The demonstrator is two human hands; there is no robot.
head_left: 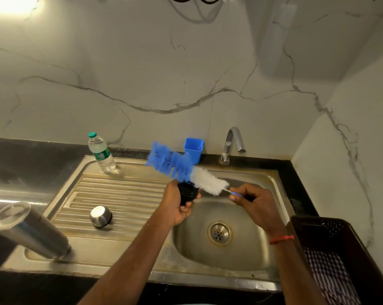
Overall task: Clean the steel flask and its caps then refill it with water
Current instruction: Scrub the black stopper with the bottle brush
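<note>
At frame centre, the left hand (pixel 179 204) grips the black cap (pixel 187 192); the right hand (pixel 253 200) pinches the bottle brush (pixel 181 169) handle.

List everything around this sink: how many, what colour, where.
steel flask: one, silver, near left corner of the drainboard
steel cap: one, silver, on the drainboard
black cap: one, black, in the left hand
bottle brush: one, blue and white, over the black cap
water bottle: one, clear, green lid, back of drainboard
tap: one, chrome, behind the basin
cup: one, blue, left of the tap
sink: one, steel, in the dark counter
basket: one, dark brown, far right, holding checked cloth
left hand: one, grips the black cap
right hand: one, pinches the bottle brush's handle
</note>
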